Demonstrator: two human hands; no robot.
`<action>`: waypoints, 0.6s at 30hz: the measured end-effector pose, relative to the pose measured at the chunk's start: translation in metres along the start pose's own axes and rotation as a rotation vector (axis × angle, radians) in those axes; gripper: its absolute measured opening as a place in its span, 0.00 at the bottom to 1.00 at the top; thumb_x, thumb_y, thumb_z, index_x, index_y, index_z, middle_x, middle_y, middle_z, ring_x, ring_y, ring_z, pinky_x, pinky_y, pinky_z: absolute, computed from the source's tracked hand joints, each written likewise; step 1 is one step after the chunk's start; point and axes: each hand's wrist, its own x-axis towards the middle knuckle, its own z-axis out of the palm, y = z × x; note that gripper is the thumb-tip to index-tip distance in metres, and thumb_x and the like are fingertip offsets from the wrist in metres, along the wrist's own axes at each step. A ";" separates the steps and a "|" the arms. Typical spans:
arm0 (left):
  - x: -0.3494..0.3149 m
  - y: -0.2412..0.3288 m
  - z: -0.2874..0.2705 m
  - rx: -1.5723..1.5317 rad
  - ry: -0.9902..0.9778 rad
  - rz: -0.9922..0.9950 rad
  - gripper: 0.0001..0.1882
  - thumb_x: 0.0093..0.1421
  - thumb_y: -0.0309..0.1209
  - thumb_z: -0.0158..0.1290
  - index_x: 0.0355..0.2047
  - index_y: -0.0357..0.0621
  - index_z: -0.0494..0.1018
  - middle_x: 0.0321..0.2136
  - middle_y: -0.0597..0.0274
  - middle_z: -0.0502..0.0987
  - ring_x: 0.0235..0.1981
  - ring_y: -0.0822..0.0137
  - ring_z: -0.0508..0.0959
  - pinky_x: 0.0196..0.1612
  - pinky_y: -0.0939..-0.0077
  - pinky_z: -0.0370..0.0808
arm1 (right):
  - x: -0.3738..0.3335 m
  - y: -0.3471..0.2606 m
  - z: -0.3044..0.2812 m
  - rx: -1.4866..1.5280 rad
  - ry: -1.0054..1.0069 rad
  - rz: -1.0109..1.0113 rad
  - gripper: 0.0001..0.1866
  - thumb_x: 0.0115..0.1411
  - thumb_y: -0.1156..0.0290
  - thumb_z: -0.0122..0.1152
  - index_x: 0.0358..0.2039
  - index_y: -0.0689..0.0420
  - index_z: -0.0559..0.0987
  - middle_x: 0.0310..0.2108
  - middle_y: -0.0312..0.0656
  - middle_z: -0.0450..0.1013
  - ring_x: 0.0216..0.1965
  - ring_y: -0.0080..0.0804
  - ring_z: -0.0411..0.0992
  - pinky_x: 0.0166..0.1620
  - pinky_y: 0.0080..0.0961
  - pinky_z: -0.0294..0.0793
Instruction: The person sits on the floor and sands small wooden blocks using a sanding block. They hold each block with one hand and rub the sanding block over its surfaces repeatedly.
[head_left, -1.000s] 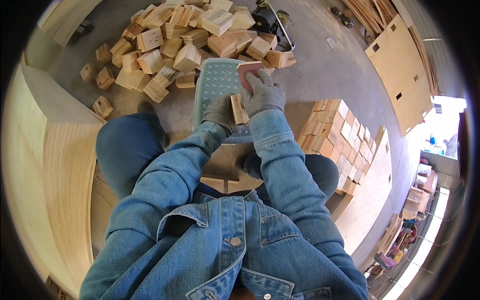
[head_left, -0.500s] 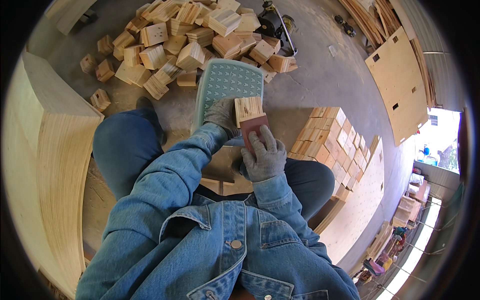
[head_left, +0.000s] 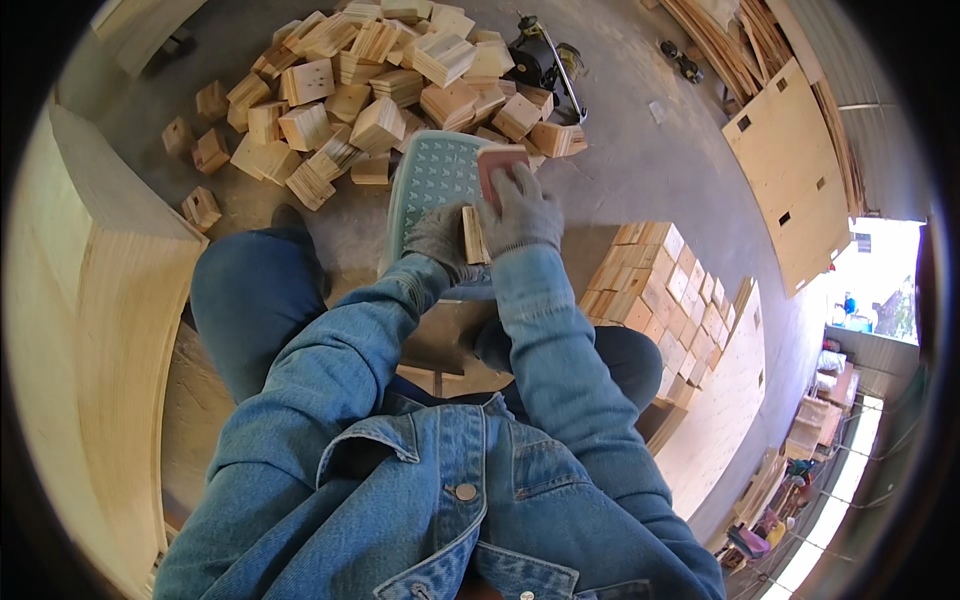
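Wearing a grey glove, my left hand (head_left: 441, 240) is closed on a small wooden block (head_left: 474, 236) over the near part of a pale green plastic stool (head_left: 408, 180) with a raised pattern. My right hand (head_left: 525, 212), gloved too, is wrapped round a reddish-brown sanding block (head_left: 497, 165). It reaches past the far end of the wooden block, and the glove and forearm cover part of that block. Whether the sanding block touches the wood cannot be seen.
Beyond the stool lies a loose heap of wooden blocks (head_left: 380, 125), beside a black tool with a metal bar (head_left: 563, 75). Neatly stacked blocks (head_left: 655, 290) stand on a board at the right. Layered plywood (head_left: 125, 370) rises close on the left. Wooden panels (head_left: 795, 175) lean at the far right.
My right hand has pushed the sanding block away from me, from the near side of the wooden block to beyond it. My left hand keeps its hold, and the wooden block looks turned.
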 end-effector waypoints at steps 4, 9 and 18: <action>-0.015 0.032 -0.011 0.380 -0.042 0.044 0.32 0.49 0.34 0.72 0.55 0.47 0.75 0.50 0.56 0.82 0.52 0.58 0.82 0.57 0.64 0.79 | -0.083 0.014 -0.007 0.022 0.067 -0.033 0.28 0.58 0.54 0.70 0.60 0.41 0.82 0.68 0.41 0.68 0.55 0.60 0.73 0.57 0.53 0.75; -0.018 0.017 -0.007 0.297 -0.006 0.070 0.34 0.47 0.32 0.73 0.56 0.46 0.75 0.50 0.57 0.82 0.53 0.59 0.81 0.58 0.64 0.78 | -0.150 0.022 -0.017 0.018 0.106 -0.078 0.26 0.55 0.56 0.73 0.56 0.44 0.84 0.66 0.40 0.70 0.53 0.60 0.73 0.55 0.54 0.76; -0.025 0.070 -0.016 0.580 0.035 0.070 0.32 0.47 0.36 0.74 0.52 0.47 0.75 0.46 0.57 0.82 0.49 0.55 0.82 0.56 0.62 0.79 | -0.040 0.015 0.000 -0.051 0.088 0.001 0.27 0.57 0.56 0.70 0.58 0.41 0.83 0.66 0.42 0.71 0.55 0.57 0.75 0.59 0.49 0.75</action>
